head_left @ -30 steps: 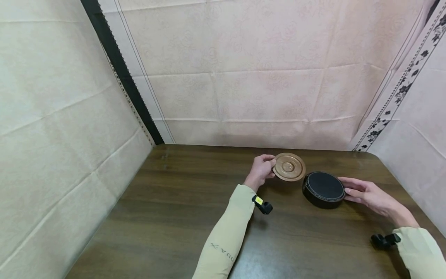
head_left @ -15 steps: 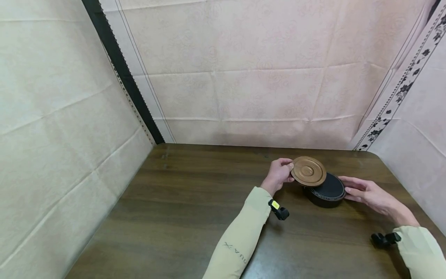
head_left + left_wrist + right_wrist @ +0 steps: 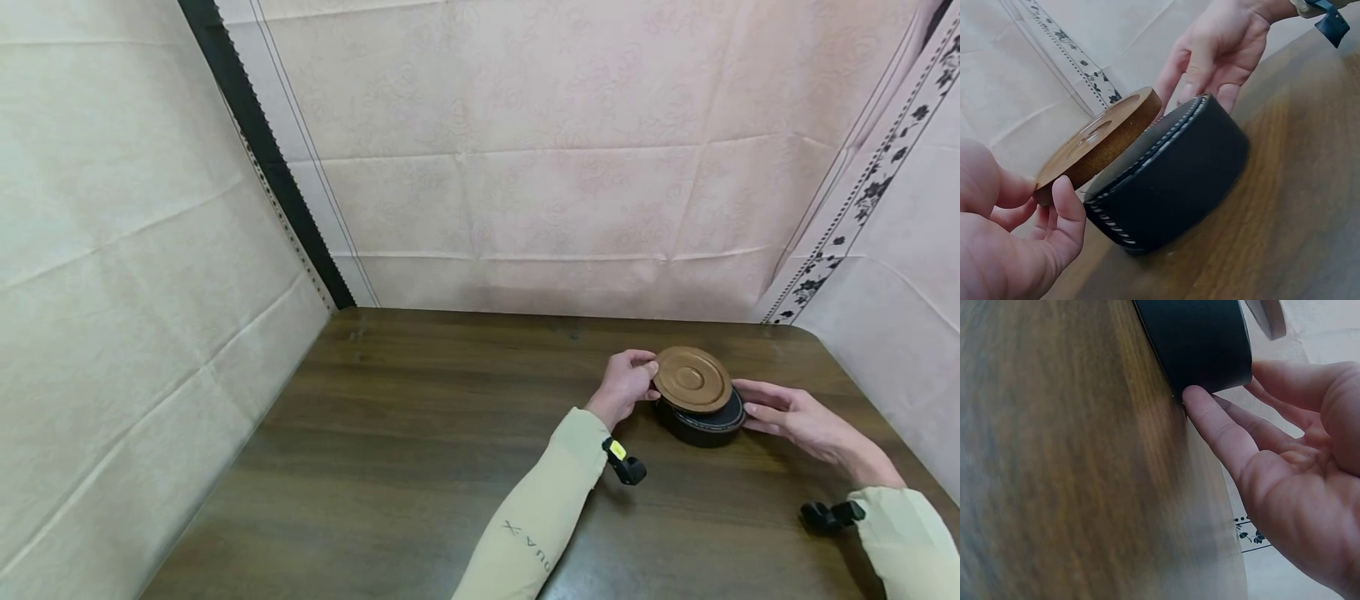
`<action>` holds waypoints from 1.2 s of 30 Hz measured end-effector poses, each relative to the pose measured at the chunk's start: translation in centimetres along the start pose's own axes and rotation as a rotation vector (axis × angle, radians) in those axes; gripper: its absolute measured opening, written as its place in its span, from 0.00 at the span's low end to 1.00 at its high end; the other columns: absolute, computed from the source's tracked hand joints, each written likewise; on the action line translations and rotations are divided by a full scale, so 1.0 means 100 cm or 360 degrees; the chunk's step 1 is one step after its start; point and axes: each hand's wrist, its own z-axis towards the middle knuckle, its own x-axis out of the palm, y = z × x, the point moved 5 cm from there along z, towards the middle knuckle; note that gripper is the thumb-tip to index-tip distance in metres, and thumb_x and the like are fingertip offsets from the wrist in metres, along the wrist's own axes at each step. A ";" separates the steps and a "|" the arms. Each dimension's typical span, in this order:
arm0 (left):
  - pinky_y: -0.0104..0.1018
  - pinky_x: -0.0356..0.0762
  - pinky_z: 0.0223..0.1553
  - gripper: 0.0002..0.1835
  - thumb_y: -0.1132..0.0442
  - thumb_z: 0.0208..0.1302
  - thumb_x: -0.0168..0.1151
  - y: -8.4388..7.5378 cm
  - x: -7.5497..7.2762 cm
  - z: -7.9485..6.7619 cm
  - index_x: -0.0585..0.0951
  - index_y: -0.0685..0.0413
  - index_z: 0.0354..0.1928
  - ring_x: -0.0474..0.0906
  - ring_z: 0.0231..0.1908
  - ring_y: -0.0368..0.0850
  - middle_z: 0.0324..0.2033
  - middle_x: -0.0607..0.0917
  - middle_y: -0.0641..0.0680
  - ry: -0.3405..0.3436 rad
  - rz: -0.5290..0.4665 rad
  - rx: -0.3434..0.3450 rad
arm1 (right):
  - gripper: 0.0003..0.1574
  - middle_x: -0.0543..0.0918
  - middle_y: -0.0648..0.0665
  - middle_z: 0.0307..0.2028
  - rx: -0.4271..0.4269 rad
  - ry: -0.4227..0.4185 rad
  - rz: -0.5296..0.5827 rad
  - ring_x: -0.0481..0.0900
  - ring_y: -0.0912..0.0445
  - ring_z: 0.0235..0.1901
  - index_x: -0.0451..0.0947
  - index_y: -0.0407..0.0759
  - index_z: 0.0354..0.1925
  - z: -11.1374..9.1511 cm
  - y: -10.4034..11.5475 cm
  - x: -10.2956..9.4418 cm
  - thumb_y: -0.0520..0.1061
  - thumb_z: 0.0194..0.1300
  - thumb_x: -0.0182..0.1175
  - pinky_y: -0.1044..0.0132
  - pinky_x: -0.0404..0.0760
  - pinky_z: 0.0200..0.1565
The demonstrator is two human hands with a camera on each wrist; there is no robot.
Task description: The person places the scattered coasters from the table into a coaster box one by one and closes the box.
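Observation:
Between thumb and fingers, my left hand (image 3: 624, 386) pinches the edge of a round brown wooden disc (image 3: 692, 379) with ringed grooves on its face. The disc overlaps the top of a round black leather-like box (image 3: 701, 432) in the head view. From the left wrist, the disc (image 3: 1107, 140) appears tilted close over the box's rim, and white stitching runs along the box (image 3: 1172, 172). My right hand (image 3: 806, 421) steadies the box's right side with extended fingers. In the right wrist view, a fingertip of that hand (image 3: 1272, 462) touches the box's lower side (image 3: 1200, 344).
The box stands on a dark wooden table (image 3: 360, 467) near its right end. Pale patterned cloth (image 3: 570, 167) hangs behind the table, with more cloth at both sides. A small black camera sits on each wrist, the left one (image 3: 628, 468) beside the sleeve.
My left hand has carried the wooden disc to the right, from beside the black box to over its top. My right hand and the box have stayed in place.

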 end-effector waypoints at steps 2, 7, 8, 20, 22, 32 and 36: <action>0.27 0.73 0.19 0.07 0.71 0.67 0.59 0.002 0.003 -0.001 0.82 0.57 0.44 0.72 0.21 0.42 0.32 0.78 0.51 0.0009 0.0025 0.0001 | 0.28 0.80 0.61 0.56 -0.0001 -0.0006 -0.0003 0.81 0.65 0.53 0.68 0.53 0.65 0.000 0.000 0.000 0.30 0.74 0.46 0.67 0.82 0.51; 0.28 0.75 0.21 0.07 0.70 0.66 0.61 0.004 0.008 -0.003 0.83 0.57 0.44 0.71 0.17 0.40 0.30 0.79 0.49 -0.0004 0.0118 0.0012 | 0.28 0.80 0.63 0.55 0.0002 -0.0022 -0.0023 0.81 0.66 0.53 0.69 0.55 0.64 0.000 0.000 0.000 0.31 0.74 0.47 0.68 0.82 0.51; 0.28 0.75 0.22 0.07 0.70 0.65 0.62 0.004 0.008 -0.004 0.83 0.57 0.43 0.71 0.17 0.40 0.29 0.79 0.48 -0.0013 0.0140 0.0016 | 0.28 0.80 0.63 0.55 -0.0001 -0.0026 -0.0024 0.81 0.66 0.53 0.69 0.56 0.63 0.000 0.001 0.000 0.31 0.74 0.47 0.68 0.82 0.51; 0.32 0.77 0.25 0.03 0.64 0.61 0.69 0.002 0.012 -0.008 0.84 0.51 0.36 0.73 0.20 0.39 0.25 0.80 0.45 -0.0097 0.0480 0.0052 | 0.28 0.80 0.62 0.56 -0.0044 0.0007 0.0018 0.81 0.66 0.53 0.70 0.54 0.64 -0.001 0.000 0.000 0.30 0.73 0.46 0.67 0.82 0.51; 0.30 0.75 0.23 0.03 0.63 0.60 0.70 0.002 0.011 -0.008 0.85 0.51 0.35 0.72 0.19 0.39 0.23 0.80 0.45 -0.0108 0.0537 0.0065 | 0.28 0.80 0.63 0.56 -0.0034 -0.0009 -0.0007 0.80 0.67 0.53 0.70 0.53 0.64 -0.001 -0.001 0.000 0.30 0.73 0.47 0.67 0.82 0.50; 0.29 0.74 0.22 0.05 0.58 0.61 0.69 0.005 0.000 -0.004 0.84 0.48 0.31 0.74 0.19 0.37 0.23 0.79 0.45 -0.0155 0.0662 0.0070 | 0.28 0.79 0.63 0.56 -0.0024 -0.0002 -0.0054 0.79 0.68 0.54 0.66 0.46 0.68 0.001 -0.002 0.000 0.31 0.74 0.46 0.67 0.82 0.51; 0.29 0.75 0.23 0.03 0.59 0.64 0.66 0.004 -0.005 -0.002 0.84 0.49 0.33 0.76 0.20 0.38 0.24 0.80 0.44 -0.0101 0.0649 0.0099 | 0.28 0.79 0.64 0.56 -0.0021 -0.0005 -0.0052 0.79 0.68 0.54 0.65 0.46 0.68 0.001 -0.002 0.000 0.31 0.74 0.46 0.67 0.82 0.51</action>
